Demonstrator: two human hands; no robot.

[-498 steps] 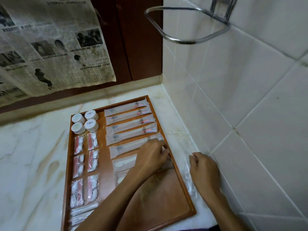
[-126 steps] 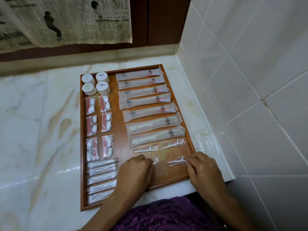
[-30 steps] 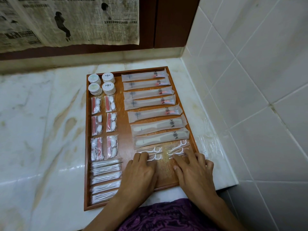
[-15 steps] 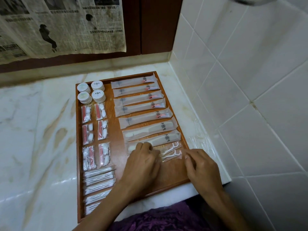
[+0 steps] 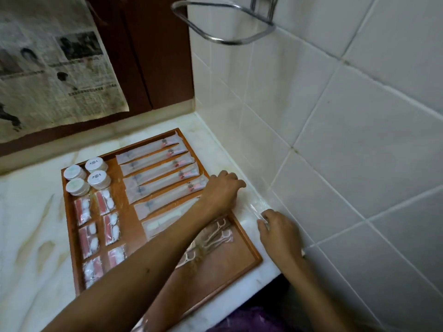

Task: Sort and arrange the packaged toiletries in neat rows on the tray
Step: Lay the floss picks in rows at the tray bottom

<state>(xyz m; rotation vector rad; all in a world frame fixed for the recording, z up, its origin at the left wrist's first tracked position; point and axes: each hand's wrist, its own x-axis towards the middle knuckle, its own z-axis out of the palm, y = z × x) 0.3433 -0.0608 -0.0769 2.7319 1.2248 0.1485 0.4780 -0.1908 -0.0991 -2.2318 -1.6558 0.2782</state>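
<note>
A brown wooden tray (image 5: pixel 231 259) lies on the marble counter (image 5: pixel 31 236). On it are rows of long toothbrush packets (image 5: pixel 158 164), white round jars (image 5: pixel 96 165), red-and-white sachets (image 5: pixel 105 203) and packaged floss picks (image 5: pixel 218 232). My left forearm crosses the tray and hides its near rows. My left hand (image 5: pixel 223 190) reaches past the tray's right rim, fingers curled at the far end of a clear plastic bag (image 5: pixel 251 204). My right hand (image 5: pixel 278 231) pinches the bag's near end on the counter strip beside the wall.
A white tiled wall (image 5: pixel 335 140) stands close on the right, with a metal towel ring (image 5: pixel 227 41) above. Newspaper (image 5: pixel 48 80) covers a dark wooden door at the back. The counter's front edge runs just below the tray.
Both hands have left the floss picks and moved right and away to the clear plastic bag beside the tray. My view has tilted up, so the towel ring shows again.
</note>
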